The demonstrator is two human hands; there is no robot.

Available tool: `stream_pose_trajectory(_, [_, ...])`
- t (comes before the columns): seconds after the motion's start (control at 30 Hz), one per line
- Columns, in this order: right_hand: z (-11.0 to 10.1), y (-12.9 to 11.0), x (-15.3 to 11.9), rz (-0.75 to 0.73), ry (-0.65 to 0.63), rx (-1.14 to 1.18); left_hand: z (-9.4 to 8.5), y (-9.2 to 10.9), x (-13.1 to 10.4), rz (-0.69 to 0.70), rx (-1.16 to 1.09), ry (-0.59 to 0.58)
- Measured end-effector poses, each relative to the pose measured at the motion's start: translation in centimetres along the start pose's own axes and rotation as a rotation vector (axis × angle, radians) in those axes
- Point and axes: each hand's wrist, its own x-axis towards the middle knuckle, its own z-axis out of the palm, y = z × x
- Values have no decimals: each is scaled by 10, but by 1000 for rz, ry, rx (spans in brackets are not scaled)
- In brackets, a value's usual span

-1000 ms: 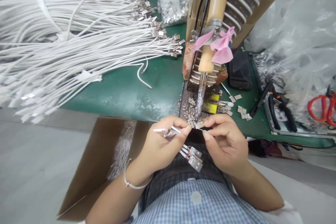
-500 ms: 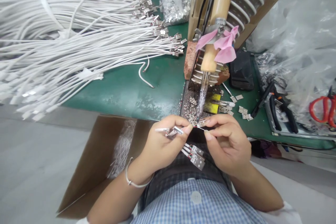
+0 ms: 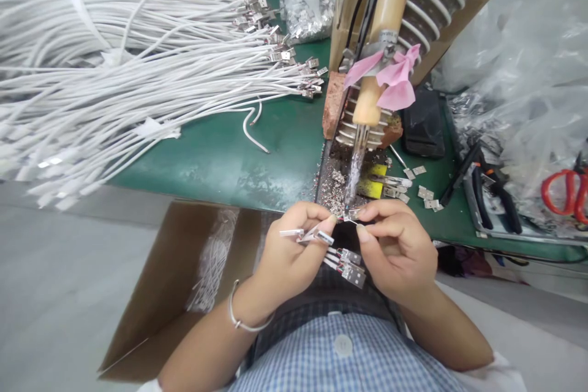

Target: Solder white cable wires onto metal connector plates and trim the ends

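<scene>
My left hand [image 3: 294, 251] is closed around several white USB cables [image 3: 331, 257]. Metal USB plugs [image 3: 353, 274] with thin coloured wires hang below its fingers, and others stick out above the thumb. My right hand [image 3: 397, 248] pinches a small metal USB connector [image 3: 351, 214] by its end, opposite my left fingertips. A thin silvery wire [image 3: 353, 221], which looks like solder, runs from the right thumb towards the joint. Just above, the tip of a soldering iron [image 3: 354, 165] points down at the connector and seems to touch it. The exact contact is too small to tell.
Bundles of white cables [image 3: 151, 67] cover the left of the green table [image 3: 211, 165]. A coiled metal holder [image 3: 427, 6] carries the iron. Loose connectors [image 3: 427, 195], pliers [image 3: 498, 196] and red-handled scissors [image 3: 567, 190] lie right. A cardboard box [image 3: 160, 282] stands below.
My left hand has shifted slightly right, bringing its cables and plugs along. The connector and wire have moved a little left, closer beneath the iron's tip.
</scene>
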Motion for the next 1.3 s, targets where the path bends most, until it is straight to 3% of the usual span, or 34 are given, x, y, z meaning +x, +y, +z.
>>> stream_pose_trajectory(0.7, [-3,-10,8,-111,7,-138,0,3,1,-4,-26,1])
stream_pose_trajectory(1.13, [-2,-2,5,45,-25,-29,0,3,2,-57,-15,13])
stream_pose_trajectory(1.3, [-2,-2,10,30,0,-24,0,5,4,-41,-43,-5])
